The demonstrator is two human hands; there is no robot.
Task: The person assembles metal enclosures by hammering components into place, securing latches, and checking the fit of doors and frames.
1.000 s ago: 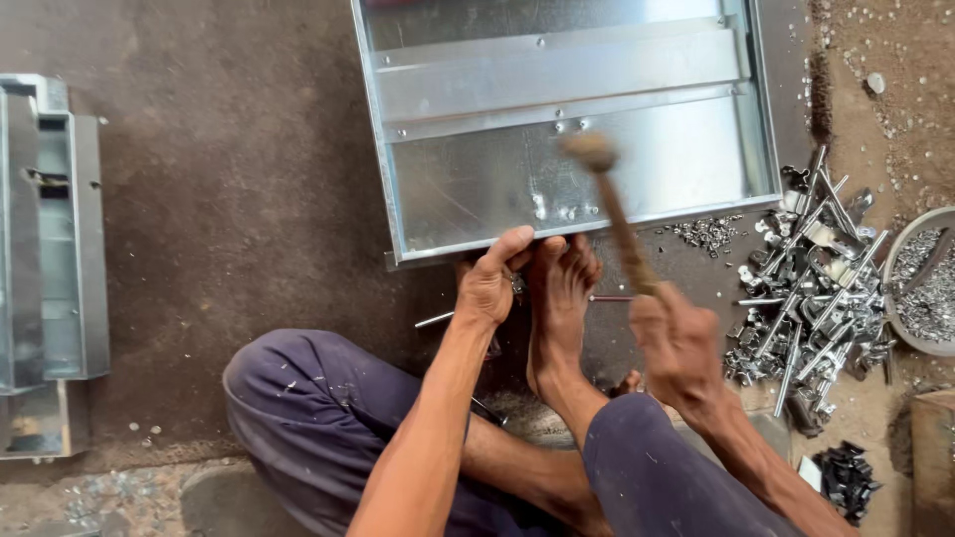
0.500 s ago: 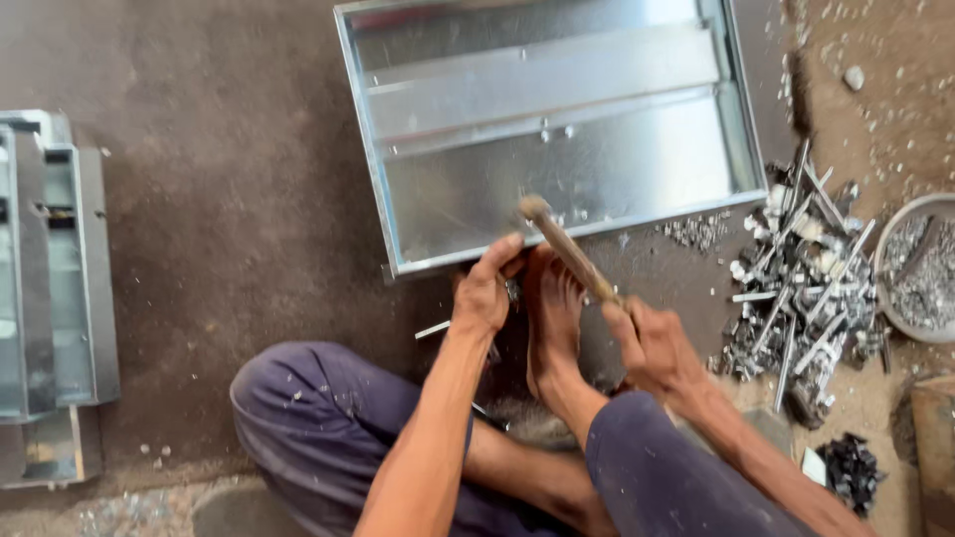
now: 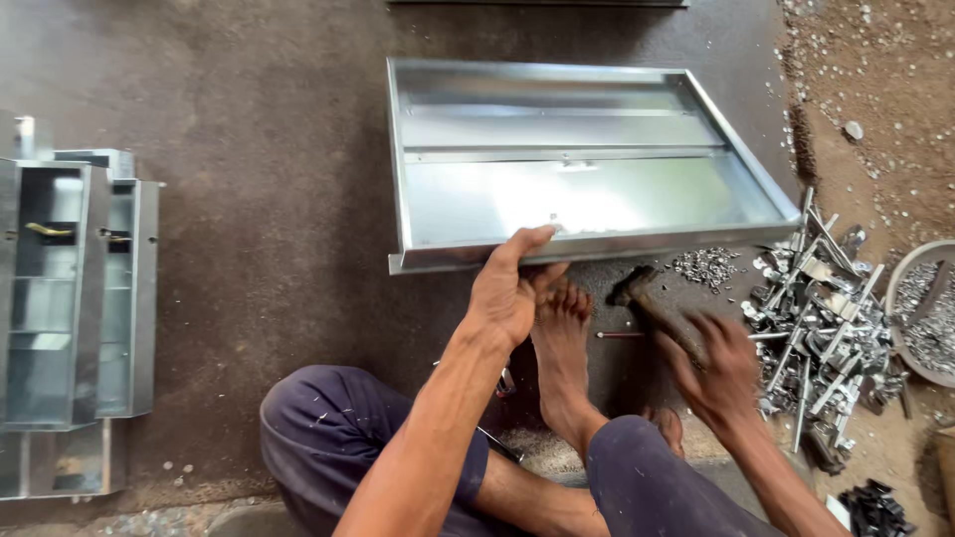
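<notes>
A shallow galvanized sheet-metal tray (image 3: 468, 189) lies on the dark floor in front of me. My left hand (image 3: 509, 288) grips its near rim, thumb over the edge. My bare foot (image 3: 562, 328) rests just below that rim. My right hand (image 3: 718, 370) holds a hammer (image 3: 647, 298) by its handle, low over the floor to the right of my foot, its head close to the tray's near edge. The right hand is blurred.
A heap of small metal brackets and bolts (image 3: 816, 318) lies at the right, with a round bowl of small parts (image 3: 930, 318) beyond it. Stacked metal boxes (image 3: 70, 298) stand at the left. Loose washers (image 3: 706, 267) lie by the tray's corner.
The hammer has come down from above the tray to near the floor on the right. My left hand has moved up onto the tray's rim.
</notes>
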